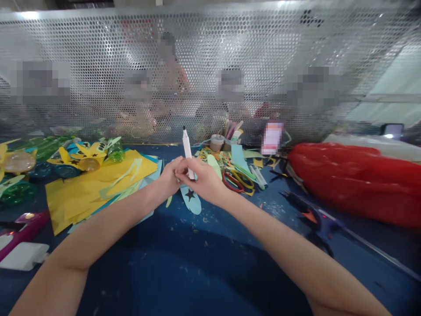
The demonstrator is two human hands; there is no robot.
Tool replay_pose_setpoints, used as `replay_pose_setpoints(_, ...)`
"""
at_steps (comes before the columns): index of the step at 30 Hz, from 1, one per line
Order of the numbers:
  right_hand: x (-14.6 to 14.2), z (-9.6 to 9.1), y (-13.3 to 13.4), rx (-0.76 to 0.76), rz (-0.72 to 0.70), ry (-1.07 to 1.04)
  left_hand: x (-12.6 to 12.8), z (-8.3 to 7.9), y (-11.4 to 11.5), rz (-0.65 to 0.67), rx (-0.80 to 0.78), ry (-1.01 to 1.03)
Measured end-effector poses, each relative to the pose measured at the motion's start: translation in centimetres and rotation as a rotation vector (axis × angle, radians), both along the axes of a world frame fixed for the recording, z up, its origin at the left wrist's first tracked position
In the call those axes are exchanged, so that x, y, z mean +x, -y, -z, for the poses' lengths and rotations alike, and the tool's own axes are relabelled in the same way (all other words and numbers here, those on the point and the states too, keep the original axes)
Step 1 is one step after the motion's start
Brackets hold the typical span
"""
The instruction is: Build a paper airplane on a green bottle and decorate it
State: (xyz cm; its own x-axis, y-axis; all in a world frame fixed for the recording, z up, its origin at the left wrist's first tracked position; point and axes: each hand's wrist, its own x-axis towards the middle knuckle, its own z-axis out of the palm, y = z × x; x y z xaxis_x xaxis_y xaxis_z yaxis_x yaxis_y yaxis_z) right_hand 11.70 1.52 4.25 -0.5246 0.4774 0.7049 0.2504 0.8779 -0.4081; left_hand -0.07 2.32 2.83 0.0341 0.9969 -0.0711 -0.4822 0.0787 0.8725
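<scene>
A white marker (pixel 187 145) stands nearly upright between my hands, its narrow dark end pointing up. My right hand (pixel 204 177) has thumb and fingers closed round the marker's lower part. Against it, my left hand (pixel 173 175) is closed too; its fingertips are partly covered, and what they pinch is hidden. Just below both hands lies a light-blue rounded paper strip (pixel 194 204) with a black star on it. Its upper end disappears behind my fingers.
Yellow paper sheets (pixel 75 195) and plastic bottle pieces (pixel 49 149) lie left. Scissors (pixel 234 182), paper scraps and cups (pixel 217 142) are beyond my right hand. A glue gun (pixel 315 215) and red plastic bag (pixel 355 180) lie right. A perforated metal screen (pixel 204 57) borders the table's back.
</scene>
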Motion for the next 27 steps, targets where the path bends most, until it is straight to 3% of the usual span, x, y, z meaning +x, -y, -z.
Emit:
replay_pose_setpoints(4,1.5,-1.5,-1.1,-0.098,0.067,-0.064,-0.4,-1.0,0.0,-0.060,-0.057,-0.056)
replay_pose_setpoints(8,6.1,-2.9,-4.9,-0.017,0.418,-0.177,-1.4,-1.9,-0.9,-0.102,-0.065,-0.098)
replay_pose_setpoints(12,11.8,-1.3,-9.4,0.039,0.769,-0.120,-2.7,-2.3,-1.8,-0.120,-0.033,-0.144)
replay_pose_setpoints(15,14.2,0.7,-11.2,-0.057,0.881,0.040,-3.3,-2.3,-2.5,-0.117,0.021,-0.215)
replay_pose_setpoints(18,14.7,1.8,-11.7,-0.157,0.929,0.149,-3.9,-2.1,-3.5,-0.100,0.115,-0.444)
replay_pose_setpoints(21,13.9,1.9,-11.5,-0.233,0.920,0.124,-4.7,-1.8,-4.5,-0.098,0.223,-0.792)
replay_pose_setpoints(24,12.7,1.5,-11.1,-0.433,0.778,0.190,-5.4,-1.7,-5.0,-0.141,0.372,-1.199)
replay_pose_setpoints(27,11.4,1.3,-10.3,-0.595,0.615,0.358,-5.8,-1.9,-5.0,-0.187,0.470,-1.458)
